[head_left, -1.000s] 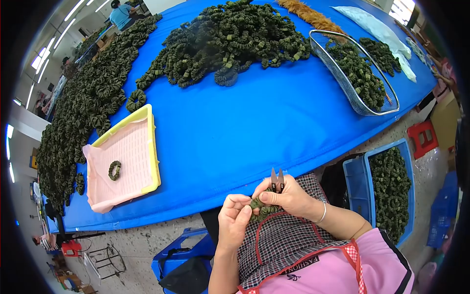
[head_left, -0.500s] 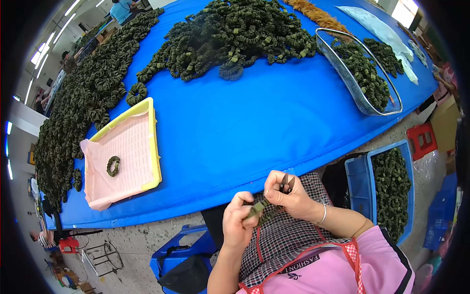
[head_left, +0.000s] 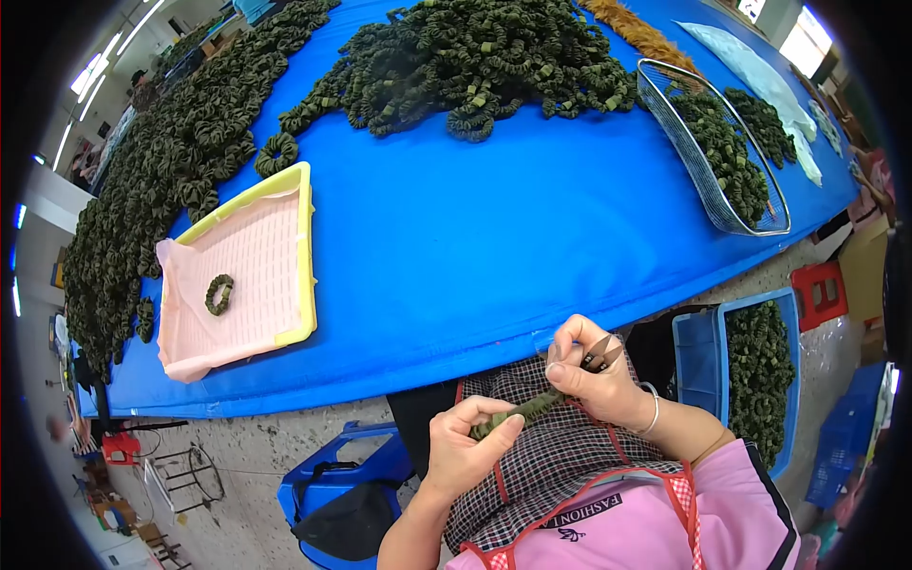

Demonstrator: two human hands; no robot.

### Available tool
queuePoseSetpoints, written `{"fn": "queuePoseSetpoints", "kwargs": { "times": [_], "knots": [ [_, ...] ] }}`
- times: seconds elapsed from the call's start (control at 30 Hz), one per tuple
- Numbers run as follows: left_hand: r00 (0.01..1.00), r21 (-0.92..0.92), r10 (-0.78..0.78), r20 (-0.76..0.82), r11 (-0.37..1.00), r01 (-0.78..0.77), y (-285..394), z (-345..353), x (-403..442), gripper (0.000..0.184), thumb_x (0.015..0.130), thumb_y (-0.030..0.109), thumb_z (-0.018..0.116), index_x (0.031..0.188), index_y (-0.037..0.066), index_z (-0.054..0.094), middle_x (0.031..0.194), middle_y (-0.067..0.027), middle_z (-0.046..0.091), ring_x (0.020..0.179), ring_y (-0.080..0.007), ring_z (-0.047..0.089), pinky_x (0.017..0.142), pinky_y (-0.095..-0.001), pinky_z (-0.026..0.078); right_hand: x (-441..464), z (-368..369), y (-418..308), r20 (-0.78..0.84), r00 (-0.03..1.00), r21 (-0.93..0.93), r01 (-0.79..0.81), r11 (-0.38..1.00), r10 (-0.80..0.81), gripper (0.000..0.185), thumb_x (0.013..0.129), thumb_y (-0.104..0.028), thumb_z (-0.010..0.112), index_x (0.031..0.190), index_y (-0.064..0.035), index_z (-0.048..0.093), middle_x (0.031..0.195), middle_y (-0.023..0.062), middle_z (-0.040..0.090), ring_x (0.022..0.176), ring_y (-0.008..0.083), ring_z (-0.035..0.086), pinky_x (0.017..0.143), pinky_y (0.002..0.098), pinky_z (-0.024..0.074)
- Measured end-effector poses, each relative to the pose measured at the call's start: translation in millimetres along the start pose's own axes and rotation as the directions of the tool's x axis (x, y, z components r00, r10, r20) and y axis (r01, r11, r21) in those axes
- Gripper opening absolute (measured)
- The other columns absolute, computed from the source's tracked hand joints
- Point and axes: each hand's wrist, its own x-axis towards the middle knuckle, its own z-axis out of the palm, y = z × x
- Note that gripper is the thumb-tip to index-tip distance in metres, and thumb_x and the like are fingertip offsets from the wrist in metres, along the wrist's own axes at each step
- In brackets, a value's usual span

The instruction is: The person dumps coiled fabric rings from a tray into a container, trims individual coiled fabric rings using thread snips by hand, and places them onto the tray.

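Observation:
Over the checked apron at the table's front edge, my left hand (head_left: 470, 442) pinches a dark green scrunchie (head_left: 540, 405) between thumb and fingers. The scrunchie runs stretched toward my right hand (head_left: 600, 377), whose fingers are closed around small dark thread snips (head_left: 604, 357). The snips' blades point up and outward, away from the scrunchie. Whether my right fingertips also grip the scrunchie's end or a thread, I cannot tell. A single scrunchie (head_left: 219, 294) lies on the pink cloth in the yellow tray (head_left: 306, 256) to the left.
Large scrunchie piles (head_left: 475, 62) cover the back and left of the blue table (head_left: 446, 237). A wire basket (head_left: 698, 161) of scrunchies stands at the right. Below it are a blue crate (head_left: 698, 366) and a red stool (head_left: 819, 294). A blue chair (head_left: 356, 475) stands lower left.
My hands have moved apart, drawing the scrunchie out straighter between them. My right hand shifted right with the snips, and the whole view has shifted slightly.

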Motion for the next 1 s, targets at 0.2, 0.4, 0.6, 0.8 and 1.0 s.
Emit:
{"fn": "queuePoseSetpoints", "kwargs": {
  "times": [0.2,0.4,0.6,0.8,1.0],
  "knots": [
    [0.990,-0.395,-0.116,0.080,0.908,0.138,-7,-4,4,0.011,0.081,0.009,0.060,0.083,0.001,0.054,0.063,-0.0005,0.053,0.054,-0.0032,0.044,0.049,-0.0178,0.033,-1,-1,-6,-0.057,0.981,0.278,-0.163,0.947,0.185,0.018,0.077,-0.005,0.063,0.084,-0.0073,0.046,0.052,-0.0070,0.041,0.047,0.0012,0.034,0.043,0.0190,0.0235],
    [0.989,-0.419,-0.084,0.121,0.899,0.127,-7,-5,13,0.014,0.084,0.013,0.056,0.089,0.002,0.050,0.066,-0.0037,0.052,0.057,-0.0080,0.045,0.054,-0.0207,0.036,0,0,-3,0.253,0.947,-0.432,-0.073,0.899,0.199,0.024,0.079,-0.019,0.064,0.095,-0.0024,0.057,0.064,-0.0023,0.051,0.059,0.0039,0.044,0.052,0.0209,0.0352],
    [0.994,-0.067,0.010,0.107,0.998,-0.003,-16,3,14,0.015,0.088,0.013,0.051,0.095,0.000,0.048,0.074,-0.0051,0.056,0.065,-0.0073,0.052,0.059,-0.0209,0.043,7,-1,3,0.306,0.941,-0.458,0.014,0.889,0.143,0.024,0.082,-0.024,0.061,0.085,-0.0004,0.057,0.065,0.0001,0.053,0.061,0.0074,0.046,0.056,0.0245,0.0390],
    [0.994,-0.112,-0.004,0.113,0.994,0.017,-11,-2,14,0.014,0.085,0.011,0.055,0.092,0.000,0.052,0.069,0.0007,0.053,0.060,-0.0031,0.044,0.055,-0.0177,0.035,1,-6,0,0.146,0.952,0.043,-0.276,0.960,0.267,0.019,0.078,-0.017,0.064,0.066,-0.0046,0.056,0.061,0.0003,0.051,0.055,0.0055,0.043,0.048,0.0212,0.0313],
    [0.967,-0.289,-0.139,0.212,0.937,0.198,-4,-9,29,0.022,0.083,0.018,0.059,0.093,0.000,0.053,0.063,0.0010,0.048,0.054,-0.0041,0.038,0.050,-0.0195,0.030,-1,-13,2,0.183,0.935,0.374,-0.352,0.858,0.304,0.023,0.080,-0.023,0.063,0.067,-0.0061,0.054,0.058,0.0011,0.050,0.050,0.0064,0.041,0.044,0.0203,0.0299]
  ]
}}
